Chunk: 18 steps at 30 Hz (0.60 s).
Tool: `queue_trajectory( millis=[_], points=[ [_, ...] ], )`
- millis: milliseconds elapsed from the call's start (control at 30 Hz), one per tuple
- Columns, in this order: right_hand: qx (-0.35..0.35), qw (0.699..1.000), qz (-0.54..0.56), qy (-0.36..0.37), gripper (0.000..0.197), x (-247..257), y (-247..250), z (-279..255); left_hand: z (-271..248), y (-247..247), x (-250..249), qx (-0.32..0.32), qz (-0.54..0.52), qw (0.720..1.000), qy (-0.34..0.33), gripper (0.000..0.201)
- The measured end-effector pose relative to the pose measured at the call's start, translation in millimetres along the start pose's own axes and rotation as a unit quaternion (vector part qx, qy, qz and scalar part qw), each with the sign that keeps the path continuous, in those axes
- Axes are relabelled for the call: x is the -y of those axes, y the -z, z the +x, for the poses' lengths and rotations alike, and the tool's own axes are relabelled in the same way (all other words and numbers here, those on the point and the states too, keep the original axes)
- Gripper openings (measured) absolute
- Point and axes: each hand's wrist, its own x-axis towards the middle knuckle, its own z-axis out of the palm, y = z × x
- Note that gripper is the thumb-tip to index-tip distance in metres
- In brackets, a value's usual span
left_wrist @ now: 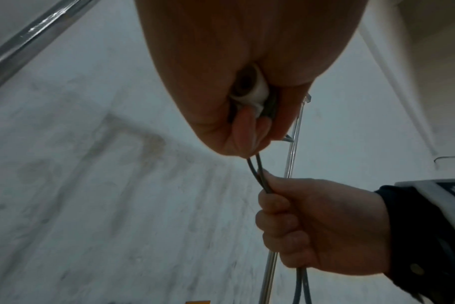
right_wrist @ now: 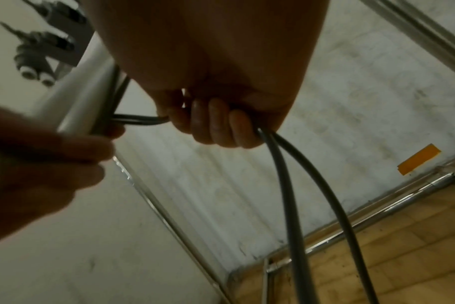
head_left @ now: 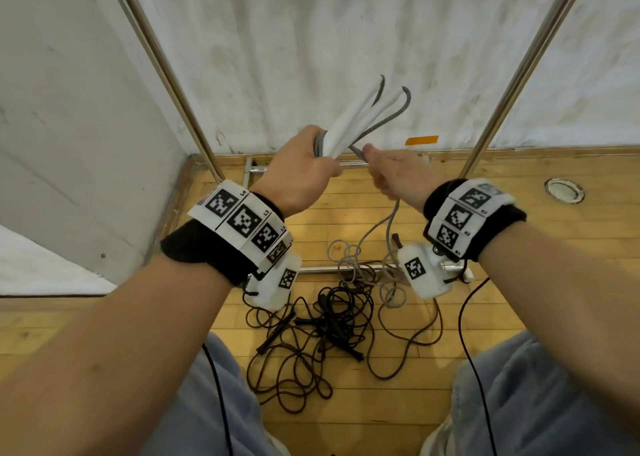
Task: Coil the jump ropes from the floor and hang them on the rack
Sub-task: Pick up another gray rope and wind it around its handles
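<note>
My left hand (head_left: 304, 164) grips the two white handles (head_left: 356, 116) of a grey jump rope, held up in front of the wall, with turns of grey cord (head_left: 318, 145) beside them. The handles' butt ends (left_wrist: 249, 90) show inside the fist in the left wrist view. Just to the right, my right hand (head_left: 391, 175) holds the doubled grey cord (right_wrist: 286, 185), which runs taut from the handles through its curled fingers (right_wrist: 216, 125). The rest of that cord hangs to a loose grey pile (head_left: 360, 265) on the floor.
Black and brown jump ropes (head_left: 318, 327) lie tangled on the wood floor between my knees. The chrome rack's uprights (head_left: 166, 71) (head_left: 519, 71) rise left and right; its base bars (head_left: 322, 270) lie on the floor. An orange tape strip (head_left: 421, 140) marks the wall.
</note>
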Motion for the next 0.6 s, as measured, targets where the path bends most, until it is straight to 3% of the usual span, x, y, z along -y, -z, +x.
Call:
queue_trajectory(
  millis=[167, 333, 467, 600],
  points=[
    [0.06, 0.995, -0.064, -0.057, 0.051, 6.8, -28.8, -12.6, 11.0, -2.4, 8.3, -0.062, 0.006, 0.998, 0.004, 0.026],
    [0.068, 0.981, -0.175, 0.041, 0.04, 22.1, -32.6, -24.9, 17.8, 3.9, 26.6, -0.078, 0.18, 0.98, 0.026, 0.022],
    [0.102, 0.976, -0.173, 0.078, 0.033, 32.0, -32.7, -29.0, 18.5, -3.3, 35.1, -0.066, 0.281, 0.957, 0.02, 0.038],
    [0.108, 0.972, -0.176, 0.108, 0.038, 36.6, -32.3, -30.5, 19.3, -13.8, 37.1, -0.047, 0.338, 0.94, -0.021, 0.035]
  ],
)
